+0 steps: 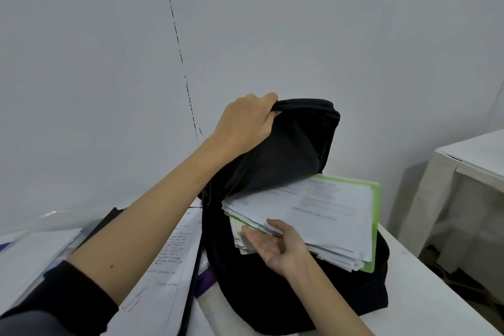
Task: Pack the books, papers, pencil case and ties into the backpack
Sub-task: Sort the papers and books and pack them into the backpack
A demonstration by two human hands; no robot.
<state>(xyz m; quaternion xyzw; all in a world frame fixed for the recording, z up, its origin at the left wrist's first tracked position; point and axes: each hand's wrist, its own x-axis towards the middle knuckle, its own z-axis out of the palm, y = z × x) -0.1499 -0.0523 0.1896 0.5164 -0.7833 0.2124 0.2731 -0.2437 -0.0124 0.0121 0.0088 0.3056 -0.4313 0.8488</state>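
Gripping the top edge of the black backpack [286, 150], left hand [245, 123] has fingers curled over the fabric, lifting the upper flap up and away so the mouth gapes toward the person. Right hand [278, 245] holds the near-left corner of the paper stack [313, 215], palm up, thumb on top of the sheets, fingers underneath. Stack sits in a green folder [375, 224], its green edge showing along the right side and at the near-left corner by the fingers. Far end of the stack is tucked under the lifted flap, partway into the opening; the rest sticks out to the right, resting over the bag's lower body.

Backpack stands on a white table [425, 289], against a pale wall [109, 63]. Left of the bag, under the left forearm, lies an open notebook [163, 267] with handwritten lines, touching the bag's side. A purple item [203, 282] shows between notebook and bag, too hidden to identify. Second white table [469, 161] stands apart at right. Dark sleeve [76, 297] covers the left upper arm.
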